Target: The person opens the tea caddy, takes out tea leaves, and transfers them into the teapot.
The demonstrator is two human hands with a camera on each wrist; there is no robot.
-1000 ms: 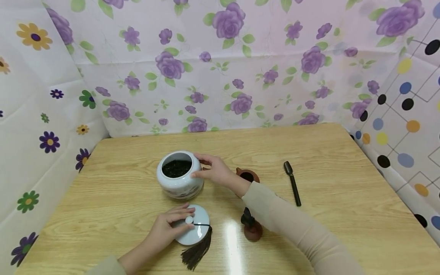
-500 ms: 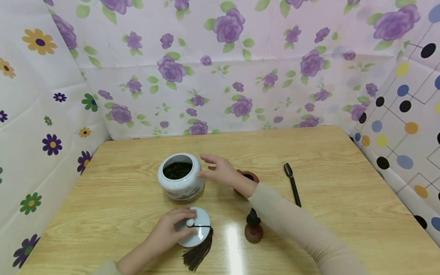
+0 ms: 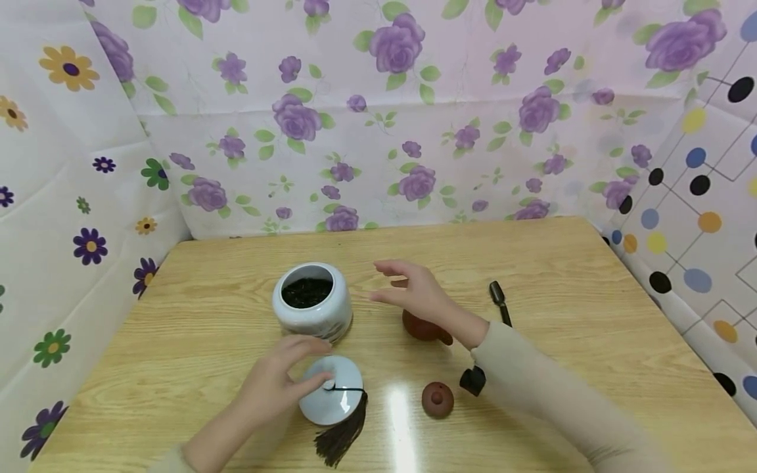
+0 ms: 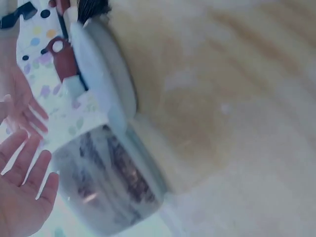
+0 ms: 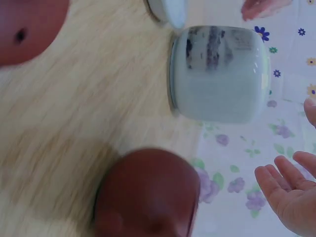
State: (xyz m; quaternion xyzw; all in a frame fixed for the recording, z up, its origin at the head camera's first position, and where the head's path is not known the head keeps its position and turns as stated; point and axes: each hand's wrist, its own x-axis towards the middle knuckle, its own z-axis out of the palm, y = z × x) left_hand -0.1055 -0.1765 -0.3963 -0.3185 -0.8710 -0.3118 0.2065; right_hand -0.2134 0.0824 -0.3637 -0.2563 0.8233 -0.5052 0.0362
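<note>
A white porcelain jar (image 3: 319, 320) stands uncovered, with dark tea leaves (image 3: 306, 293) inside. Just in front of it lies its pale lid (image 3: 331, 410), a dark tassel (image 3: 343, 437) tied at the knob. My left hand (image 3: 272, 380) is over the lid's left side with fingers spread loosely; the left wrist view shows its fingers (image 4: 37, 173) apart, holding nothing. Over the reddish-brown teapot (image 3: 418, 327), my right hand (image 3: 421, 294) is raised, thumb and fingers apart and nothing between them. The hand hides the pot's top. Beside the jar, the right wrist view shows the right hand (image 5: 296, 202) clear of it.
A small brown teapot lid (image 3: 437, 401) lies near the front, right of the jar lid. Farther right is a dark tea scoop (image 3: 498, 295), partly covered by the right sleeve (image 3: 544, 387). A black device (image 3: 473, 381) sits at the right wrist. Patterned cloths surround the wooden table (image 3: 236, 276).
My right hand has left the jar's side and moved right, over the teapot. My left hand has come off the lid's knob and drawn slightly back to the left.
</note>
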